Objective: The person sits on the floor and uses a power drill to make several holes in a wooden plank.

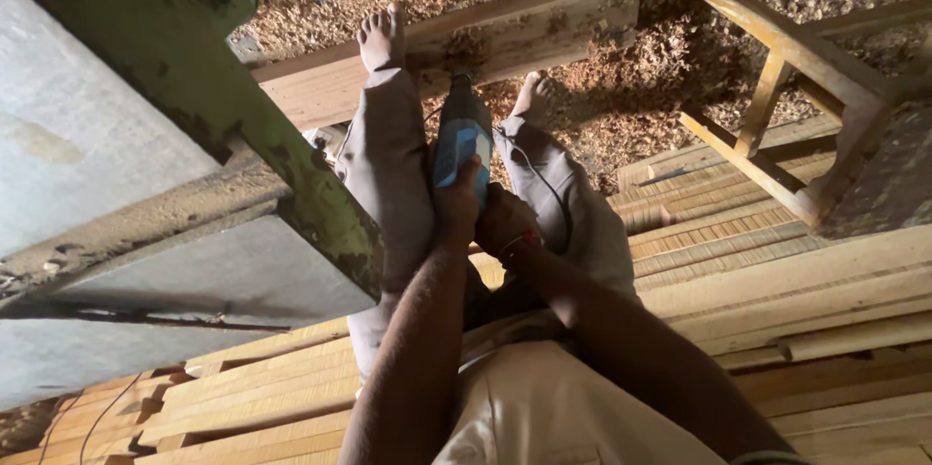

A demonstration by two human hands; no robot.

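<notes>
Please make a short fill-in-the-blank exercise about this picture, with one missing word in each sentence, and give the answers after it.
1. Both hands, left hand and right hand, grip a power tool whose body is ____ in colour.
2. The person's feet are ____, without shoes.
3. The left foot rests on a thick wooden ____.
4. The ground beyond the feet is covered with ____.

Missing words: blue; bare; beam; sawdust

Both hands, left hand (456, 205) and right hand (505, 222), grip a blue power tool (463, 140).
</notes>
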